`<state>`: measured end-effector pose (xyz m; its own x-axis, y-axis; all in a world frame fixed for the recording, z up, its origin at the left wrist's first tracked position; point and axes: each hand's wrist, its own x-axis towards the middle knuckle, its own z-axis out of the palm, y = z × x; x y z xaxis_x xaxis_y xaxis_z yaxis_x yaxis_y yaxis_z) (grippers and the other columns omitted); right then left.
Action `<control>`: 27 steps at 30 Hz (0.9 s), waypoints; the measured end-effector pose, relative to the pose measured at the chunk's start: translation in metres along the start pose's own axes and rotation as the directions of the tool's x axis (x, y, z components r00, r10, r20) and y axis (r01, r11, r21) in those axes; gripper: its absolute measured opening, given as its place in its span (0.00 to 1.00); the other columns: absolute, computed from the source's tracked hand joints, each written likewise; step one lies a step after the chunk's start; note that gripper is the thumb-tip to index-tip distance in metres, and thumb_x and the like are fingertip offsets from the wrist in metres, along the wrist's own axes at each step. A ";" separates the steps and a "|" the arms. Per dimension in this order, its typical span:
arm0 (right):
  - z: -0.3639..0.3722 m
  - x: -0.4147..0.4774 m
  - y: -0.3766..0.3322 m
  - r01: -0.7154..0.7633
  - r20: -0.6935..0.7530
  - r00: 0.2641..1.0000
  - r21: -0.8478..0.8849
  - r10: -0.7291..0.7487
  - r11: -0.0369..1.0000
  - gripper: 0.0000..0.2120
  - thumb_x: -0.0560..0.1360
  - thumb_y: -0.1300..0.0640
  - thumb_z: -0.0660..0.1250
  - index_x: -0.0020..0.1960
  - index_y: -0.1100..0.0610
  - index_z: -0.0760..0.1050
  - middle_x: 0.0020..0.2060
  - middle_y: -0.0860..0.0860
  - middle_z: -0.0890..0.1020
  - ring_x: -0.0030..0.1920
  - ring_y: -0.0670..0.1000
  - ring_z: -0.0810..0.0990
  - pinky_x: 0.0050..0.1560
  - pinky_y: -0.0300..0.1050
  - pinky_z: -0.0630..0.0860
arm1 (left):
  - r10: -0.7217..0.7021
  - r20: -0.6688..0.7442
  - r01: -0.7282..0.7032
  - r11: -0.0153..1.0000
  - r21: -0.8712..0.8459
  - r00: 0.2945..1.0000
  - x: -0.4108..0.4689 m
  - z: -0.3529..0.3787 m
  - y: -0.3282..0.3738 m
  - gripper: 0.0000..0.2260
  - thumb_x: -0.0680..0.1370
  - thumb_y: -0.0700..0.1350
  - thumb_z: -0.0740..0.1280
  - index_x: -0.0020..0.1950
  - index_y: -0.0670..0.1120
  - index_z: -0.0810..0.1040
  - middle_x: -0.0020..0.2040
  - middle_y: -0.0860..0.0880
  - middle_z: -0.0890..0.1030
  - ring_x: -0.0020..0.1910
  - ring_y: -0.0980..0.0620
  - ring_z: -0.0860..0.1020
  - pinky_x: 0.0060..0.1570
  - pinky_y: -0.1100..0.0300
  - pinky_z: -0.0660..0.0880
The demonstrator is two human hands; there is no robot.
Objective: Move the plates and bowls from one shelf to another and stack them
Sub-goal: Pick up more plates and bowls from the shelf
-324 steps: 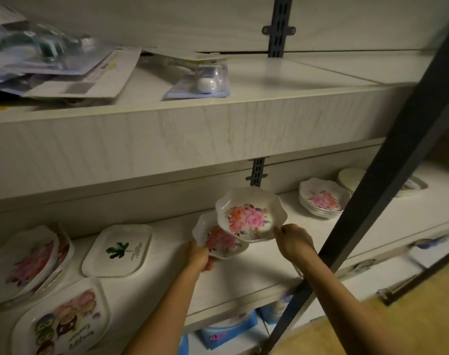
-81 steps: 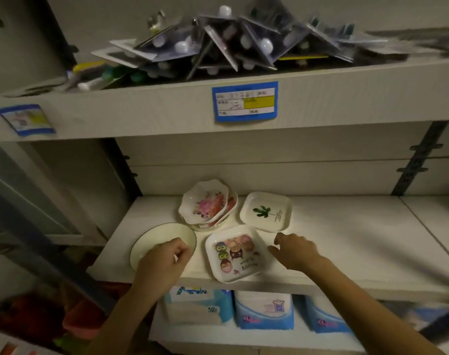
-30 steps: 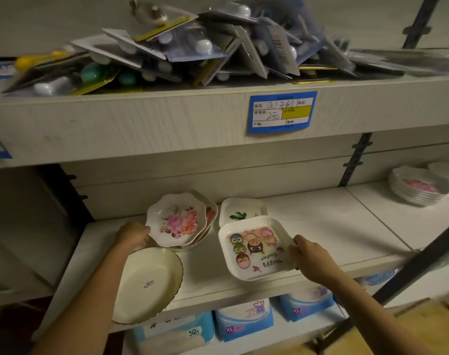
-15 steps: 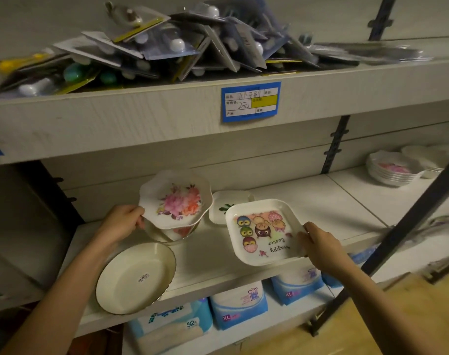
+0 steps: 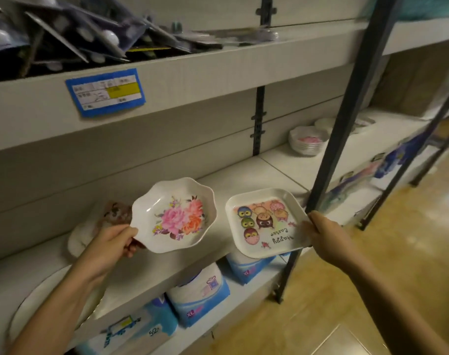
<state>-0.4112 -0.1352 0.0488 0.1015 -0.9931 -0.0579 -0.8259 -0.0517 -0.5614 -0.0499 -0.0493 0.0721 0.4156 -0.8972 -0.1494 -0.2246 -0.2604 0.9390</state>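
My left hand (image 5: 110,244) pinches the left rim of a scalloped white bowl with pink flowers (image 5: 174,215), held in the air over the shelf (image 5: 243,175). A square white plate with cartoon owls (image 5: 265,222) is gripped at its right edge by my right hand (image 5: 323,233), tilted towards me in front of the shelf edge. Behind the left hand another floral dish (image 5: 116,213) lies on the shelf, blurred. A plain round plate (image 5: 39,298) sits at the lower left, partly hidden by my forearm. Far right on the same shelf stands a stack of floral bowls (image 5: 307,140).
A dark slanted metal post (image 5: 346,106) crosses right in front of the shelf beside my right hand. The upper shelf holds a heap of blister packs (image 5: 64,29) and a blue price label (image 5: 105,92). Blue-and-white packs (image 5: 197,295) fill the bottom shelf. Wooden floor lies to the right.
Both hands have carried their dishes to the right along the shelf, and the view has swung right. The floral bowl is lifted clear of the dish it lay on.
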 end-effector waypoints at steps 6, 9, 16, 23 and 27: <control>-0.049 0.005 0.062 -0.018 -0.026 1.000 -0.008 0.017 1.000 0.07 0.80 0.56 0.54 0.44 0.53 0.67 0.36 0.48 0.73 0.33 0.44 0.71 0.29 0.38 0.64 | 0.012 0.080 -0.015 0.999 0.038 0.997 -0.014 0.078 0.021 0.16 0.79 0.36 0.58 0.32 0.42 0.77 0.19 0.52 0.75 0.29 0.50 0.69 0.27 0.66 0.71; -0.085 0.007 0.103 -0.027 -0.050 0.998 -0.030 0.025 0.999 0.11 0.80 0.56 0.54 0.39 0.52 0.65 0.33 0.47 0.72 0.33 0.48 0.71 0.30 0.43 0.64 | 0.005 0.124 -0.013 0.998 0.060 0.992 -0.024 0.130 0.034 0.17 0.79 0.38 0.59 0.32 0.44 0.78 0.20 0.52 0.76 0.30 0.50 0.70 0.33 0.58 0.68; -0.150 0.023 0.198 -0.106 -0.082 0.991 -0.039 0.103 0.994 0.10 0.80 0.56 0.55 0.44 0.60 0.69 0.32 0.49 0.73 0.37 0.57 0.74 0.40 0.51 0.72 | 0.033 0.175 -0.041 0.998 0.043 0.984 -0.033 0.245 0.062 0.16 0.78 0.38 0.58 0.33 0.40 0.77 0.21 0.51 0.74 0.28 0.52 0.69 0.29 0.64 0.71; -0.203 0.044 0.273 -0.168 -0.092 0.982 -0.035 0.164 0.985 0.12 0.80 0.55 0.54 0.46 0.61 0.70 0.37 0.54 0.78 0.39 0.57 0.76 0.42 0.52 0.73 | 0.011 0.219 -0.022 0.999 0.049 0.976 -0.024 0.334 0.084 0.23 0.79 0.39 0.59 0.23 0.47 0.77 0.21 0.51 0.74 0.27 0.51 0.69 0.33 0.59 0.67; -0.227 0.064 0.306 -0.211 -0.096 0.973 -0.004 0.209 0.978 0.13 0.80 0.53 0.53 0.48 0.61 0.71 0.41 0.56 0.80 0.42 0.59 0.78 0.48 0.58 0.76 | 0.013 0.254 -0.032 0.997 0.070 0.967 -0.009 0.376 0.100 0.20 0.79 0.40 0.59 0.28 0.47 0.79 0.22 0.51 0.75 0.28 0.51 0.70 0.33 0.59 0.68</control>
<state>-0.7836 -0.2384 0.0603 -0.1270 -0.9874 -0.0948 -0.8309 0.1581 -0.5335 -0.4071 -0.2017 0.0511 0.1749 -0.9618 -0.2106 -0.2988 -0.2557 0.9194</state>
